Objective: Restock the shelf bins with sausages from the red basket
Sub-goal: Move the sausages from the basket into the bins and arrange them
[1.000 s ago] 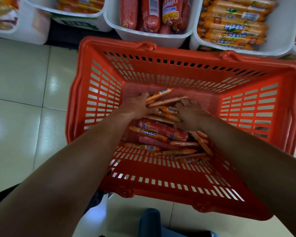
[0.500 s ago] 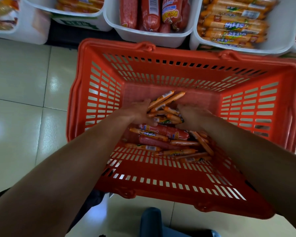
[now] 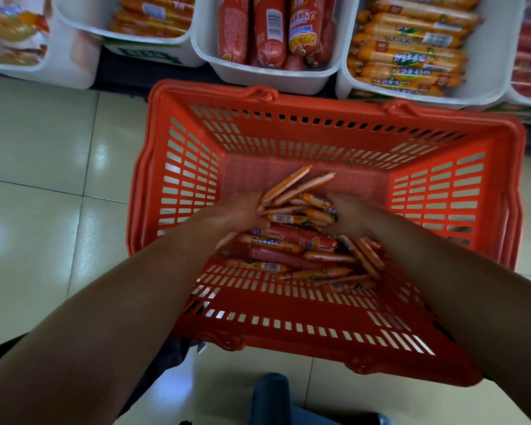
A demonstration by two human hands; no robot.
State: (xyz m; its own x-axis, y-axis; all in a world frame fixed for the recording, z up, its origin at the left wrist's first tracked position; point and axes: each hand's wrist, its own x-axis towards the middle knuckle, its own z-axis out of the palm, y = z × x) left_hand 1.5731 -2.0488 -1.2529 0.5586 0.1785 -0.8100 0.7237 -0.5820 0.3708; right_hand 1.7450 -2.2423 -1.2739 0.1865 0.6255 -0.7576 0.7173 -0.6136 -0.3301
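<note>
Left hand (image 3: pixel 239 213) and right hand (image 3: pixel 354 217), arms outstretched, clamp fingers round sausages (image 3: pixel 296 191) in red basket (image 3: pixel 319 107).

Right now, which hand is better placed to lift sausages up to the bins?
Probably left: the left hand grips a bunch of thin sausages fanning from its fingers. The right hand meets the bunch's other end, its grip hidden.

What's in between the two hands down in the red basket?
A bunch of thin orange sausages, gripped from both sides by the left hand and right hand, as the head view shows.
</note>
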